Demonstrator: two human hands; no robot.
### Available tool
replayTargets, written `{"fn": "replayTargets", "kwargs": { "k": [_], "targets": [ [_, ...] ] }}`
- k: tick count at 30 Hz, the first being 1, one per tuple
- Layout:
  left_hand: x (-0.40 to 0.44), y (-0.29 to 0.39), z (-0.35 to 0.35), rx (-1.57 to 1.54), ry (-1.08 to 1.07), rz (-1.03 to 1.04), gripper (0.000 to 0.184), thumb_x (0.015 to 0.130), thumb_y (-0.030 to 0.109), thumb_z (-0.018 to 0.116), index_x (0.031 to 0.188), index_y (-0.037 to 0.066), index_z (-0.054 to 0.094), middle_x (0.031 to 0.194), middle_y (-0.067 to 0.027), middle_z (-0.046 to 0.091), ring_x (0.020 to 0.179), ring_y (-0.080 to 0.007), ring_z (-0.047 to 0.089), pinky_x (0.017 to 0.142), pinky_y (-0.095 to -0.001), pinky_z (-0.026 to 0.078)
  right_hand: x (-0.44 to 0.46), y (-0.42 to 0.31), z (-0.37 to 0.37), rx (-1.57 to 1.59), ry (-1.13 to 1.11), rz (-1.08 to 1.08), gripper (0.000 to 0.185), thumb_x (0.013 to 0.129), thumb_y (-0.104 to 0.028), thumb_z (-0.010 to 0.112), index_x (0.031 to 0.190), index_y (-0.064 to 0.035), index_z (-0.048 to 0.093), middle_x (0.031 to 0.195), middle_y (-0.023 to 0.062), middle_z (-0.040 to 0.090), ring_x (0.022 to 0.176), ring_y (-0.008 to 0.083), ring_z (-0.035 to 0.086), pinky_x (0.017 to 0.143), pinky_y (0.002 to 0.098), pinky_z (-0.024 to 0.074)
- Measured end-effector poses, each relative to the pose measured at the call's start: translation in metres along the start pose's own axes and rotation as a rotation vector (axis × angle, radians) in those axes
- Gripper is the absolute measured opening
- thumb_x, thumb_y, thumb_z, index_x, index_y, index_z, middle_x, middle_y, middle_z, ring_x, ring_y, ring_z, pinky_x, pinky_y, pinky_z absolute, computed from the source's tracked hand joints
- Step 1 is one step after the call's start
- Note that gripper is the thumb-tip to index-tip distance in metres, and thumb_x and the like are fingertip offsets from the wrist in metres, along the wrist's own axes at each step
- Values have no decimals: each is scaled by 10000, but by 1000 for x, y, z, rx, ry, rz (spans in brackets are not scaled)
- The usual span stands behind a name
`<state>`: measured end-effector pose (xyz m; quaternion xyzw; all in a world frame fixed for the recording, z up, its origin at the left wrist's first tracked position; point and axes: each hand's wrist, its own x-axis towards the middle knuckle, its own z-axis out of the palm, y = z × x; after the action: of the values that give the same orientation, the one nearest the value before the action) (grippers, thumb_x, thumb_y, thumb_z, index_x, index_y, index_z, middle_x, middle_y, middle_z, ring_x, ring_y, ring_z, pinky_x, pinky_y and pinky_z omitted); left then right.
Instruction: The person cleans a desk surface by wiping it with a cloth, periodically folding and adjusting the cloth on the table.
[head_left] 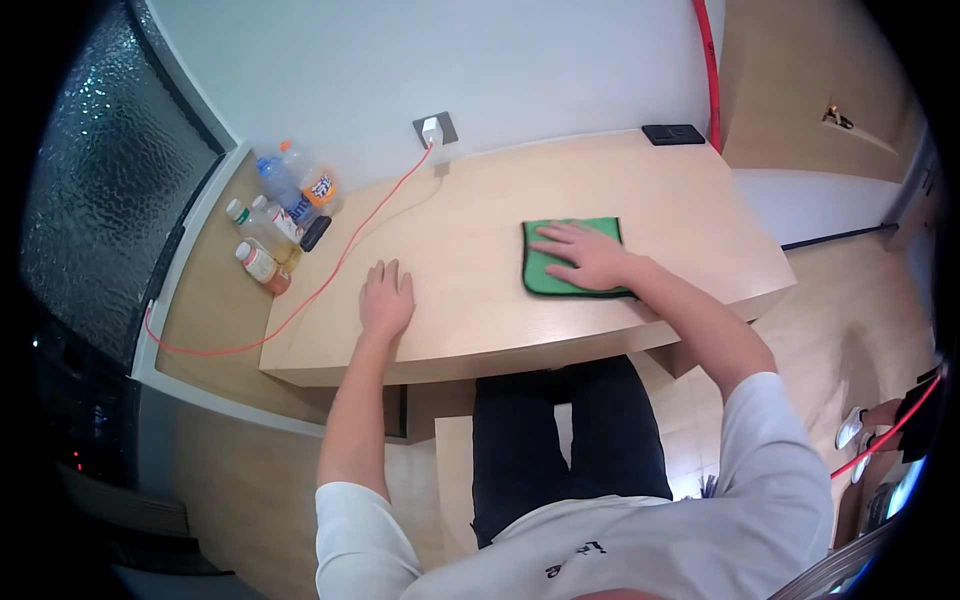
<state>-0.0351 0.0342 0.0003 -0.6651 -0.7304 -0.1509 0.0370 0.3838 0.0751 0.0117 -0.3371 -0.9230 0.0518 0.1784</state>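
Observation:
On the light wooden desk [460,260] lies a green cloth [540,270] with a dark edge. My right hand [585,256] rests flat on top of it, fingers spread and pointing left. To the left, my left hand [386,299] lies palm down on the bare desk near its front edge, fingers stretched out, holding nothing. The two hands are well apart. Part of the cloth is hidden beneath my right hand.
Several bottles [265,240] and a small black object [316,233] stand at the left end. A red cable [352,245] runs from a wall plug [432,130] across the desk. A black item [673,134] lies back right. Another person's feet [850,428] show at right.

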Motion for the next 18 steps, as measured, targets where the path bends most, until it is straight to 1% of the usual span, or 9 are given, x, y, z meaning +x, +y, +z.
{"fn": "replayTargets", "kwargs": {
  "k": [1, 5, 7, 9, 12, 14, 15, 17, 18],
  "targets": [
    [0, -6, -4, 29, -27, 6, 611, 1056, 462, 461, 1532, 80, 482, 1599, -233, 423, 1503, -396, 362, 1226, -518, 296, -9, 10, -11, 13, -75, 64, 595, 1050, -499, 486, 1567, -207, 465, 1665, 133, 365, 1557, 352, 285, 1297, 488, 195],
    [11, -68, -5, 43, -95, -18, 629, 1062, 490, 427, 1571, 122, 447, 1642, -220, 373, 1534, -375, 328, 1263, -521, 229, -82, 78, -51, -125, -14, 371, 577, 1050, -476, 505, 1556, -199, 488, 1638, 160, 403, 1529, 359, 337, 1273, 471, 246],
    [23, -93, 2, 22, -66, -27, 614, 1062, 477, 437, 1569, 131, 453, 1638, -206, 386, 1533, -353, 338, 1263, -518, 225, -137, 128, -70, -233, 43, 628, 600, 1062, -474, 476, 1566, -148, 466, 1619, 192, 421, 1516, 377, 355, 1258, 474, 269],
    [23, -97, -2, 17, -20, -23, 599, 1059, 457, 457, 1563, 133, 461, 1631, -195, 402, 1529, -335, 349, 1262, -512, 229, -196, 184, -73, -438, 92, 926, 629, 1070, -488, 420, 1600, -149, 407, 1635, 199, 393, 1527, 381, 336, 1260, 489, 258],
    [24, -96, -2, 56, 7, -6, 580, 1050, 415, 495, 1555, 130, 472, 1618, -187, 422, 1520, -315, 365, 1257, -498, 239, -196, 181, -76, -527, 78, 1177, 683, 1059, -538, 355, 1633, -167, 343, 1665, 191, 348, 1546, 373, 310, 1268, 506, 232],
    [22, -96, -3, 27, 15, -6, 567, 1041, 386, 524, 1538, 115, 490, 1606, -192, 436, 1508, -329, 379, 1251, -484, 256, -152, 158, -75, -472, 33, 1313, 737, 1037, -586, 330, 1648, -175, 308, 1688, 182, 306, 1560, 364, 286, 1274, 513, 211],
    [23, -95, -4, 14, 28, -6, 561, 1037, 372, 539, 1530, 107, 499, 1599, -195, 443, 1502, -336, 387, 1247, -477, 265, -123, 146, -71, -420, 23, 1264, 768, 1021, -619, 327, 1648, -176, 308, 1684, 177, 321, 1558, 358, 298, 1274, 503, 211],
    [24, -94, -5, -25, 36, 10, 547, 1033, 353, 551, 1511, 89, 520, 1587, -203, 457, 1490, -350, 401, 1241, -469, 281, -59, 109, -52, -324, 56, 1074, 767, 997, -646, 365, 1596, -170, 423, 1639, 170, 408, 1510, 358, 380, 1271, 488, 220],
    [24, -93, -6, -43, 47, 15, 540, 1030, 344, 557, 1502, 80, 530, 1580, -207, 464, 1484, -356, 408, 1238, -465, 289, -26, 94, -33, -232, 74, 1015, 777, 979, -673, 377, 1564, -173, 479, 1631, 167, 421, 1498, 354, 397, 1275, 517, 187]
  ]
}}
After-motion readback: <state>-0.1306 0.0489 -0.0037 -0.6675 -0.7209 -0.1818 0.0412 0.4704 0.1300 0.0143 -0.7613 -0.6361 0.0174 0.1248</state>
